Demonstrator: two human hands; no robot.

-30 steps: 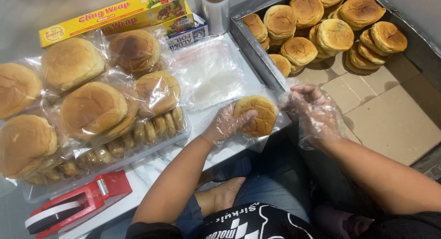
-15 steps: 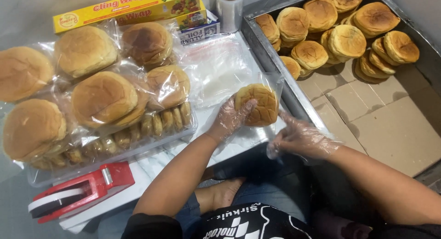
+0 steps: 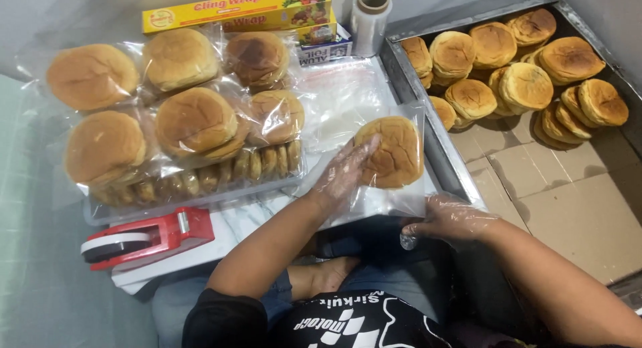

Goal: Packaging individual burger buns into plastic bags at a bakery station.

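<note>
A round brown bun (image 3: 394, 153) lies inside a clear plastic bag (image 3: 381, 201) at the front of the white table. My left hand (image 3: 342, 171), in a thin clear glove, rests flat on the bun's left side. My right hand (image 3: 447, 219), also gloved, pinches the bag's open lower edge just below the table's rim. Both hands are on the same bag.
Several bagged buns (image 3: 194, 121) are stacked on a tray at the left. A red tape dispenser (image 3: 144, 238) sits at the front left. A yellow cling wrap box (image 3: 234, 10) and a film roll (image 3: 371, 10) stand behind. A cardboard-lined metal tray (image 3: 428, 131) holds loose buns (image 3: 521, 74) at the right.
My right hand dropped from beside the bun to the bag's lower edge and closed on it. My left hand stayed on the bun.
</note>
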